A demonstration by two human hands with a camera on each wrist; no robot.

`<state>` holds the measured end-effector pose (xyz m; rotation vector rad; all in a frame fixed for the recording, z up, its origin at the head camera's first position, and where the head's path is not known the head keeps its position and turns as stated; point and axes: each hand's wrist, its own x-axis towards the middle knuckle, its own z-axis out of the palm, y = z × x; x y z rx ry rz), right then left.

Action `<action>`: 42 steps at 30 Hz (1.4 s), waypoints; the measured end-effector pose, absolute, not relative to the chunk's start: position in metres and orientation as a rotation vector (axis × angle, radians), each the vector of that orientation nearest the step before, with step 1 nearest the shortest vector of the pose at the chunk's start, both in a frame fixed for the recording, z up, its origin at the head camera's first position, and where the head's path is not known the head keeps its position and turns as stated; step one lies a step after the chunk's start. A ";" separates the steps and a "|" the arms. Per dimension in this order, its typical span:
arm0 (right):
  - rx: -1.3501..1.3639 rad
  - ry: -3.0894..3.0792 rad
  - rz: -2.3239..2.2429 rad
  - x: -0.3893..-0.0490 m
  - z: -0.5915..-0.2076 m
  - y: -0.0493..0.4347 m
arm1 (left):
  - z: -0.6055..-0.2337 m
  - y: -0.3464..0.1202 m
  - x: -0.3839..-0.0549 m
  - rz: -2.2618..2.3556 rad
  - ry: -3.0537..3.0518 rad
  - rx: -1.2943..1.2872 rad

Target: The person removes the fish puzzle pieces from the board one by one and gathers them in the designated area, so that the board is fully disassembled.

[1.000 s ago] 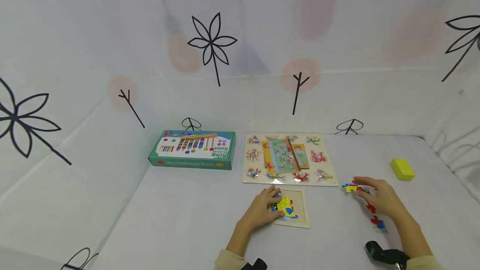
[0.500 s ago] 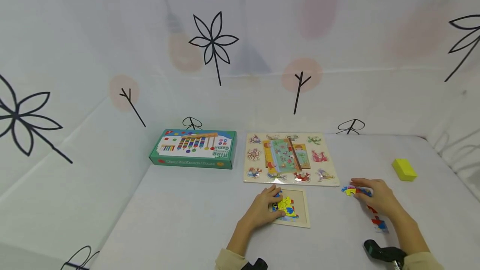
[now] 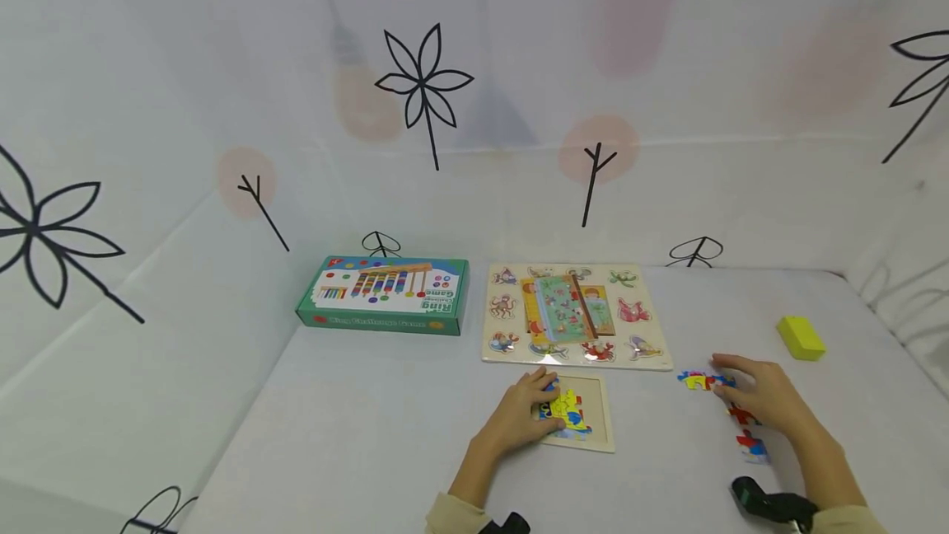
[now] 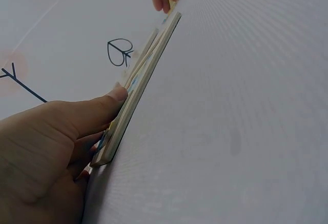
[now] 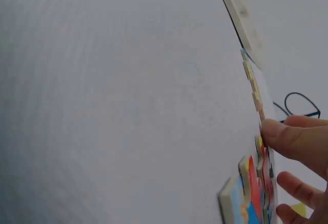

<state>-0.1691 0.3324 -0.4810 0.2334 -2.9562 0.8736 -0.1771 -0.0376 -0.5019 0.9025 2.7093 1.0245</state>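
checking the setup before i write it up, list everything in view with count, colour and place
table: one, white, beneath the items
tray: one, pale wood, near middle
joined puzzle pieces: count unclear, mostly yellow and blue, inside tray
loose puzzle pieces: several, red, blue and yellow, right of tray
picture board: one, cream, behind tray
small picture panels: overlapping, count unclear, green and yellow, on board
game box: one, green and white, back left
block: one, yellow, right side
backdrop: white, black plant drawings, around table
wrist devices: two, black, bottom edge
sleeves: two, beige, bottom edge
left hand: one, bare, on tray
right hand: one, bare, at loose pieces
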 end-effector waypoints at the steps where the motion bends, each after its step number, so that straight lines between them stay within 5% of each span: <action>1: 0.216 -2.974 0.880 -0.169 -0.481 0.334 | -0.502 -0.038 -0.177 1.022 2.709 0.901; 26: 0.009 -3.046 0.847 -0.166 -0.477 0.337 | -0.503 -0.037 -0.178 1.008 2.720 0.899; 42: 0.195 -2.696 0.968 -0.164 -0.476 0.261 | -0.504 -0.037 -0.178 1.036 2.707 0.890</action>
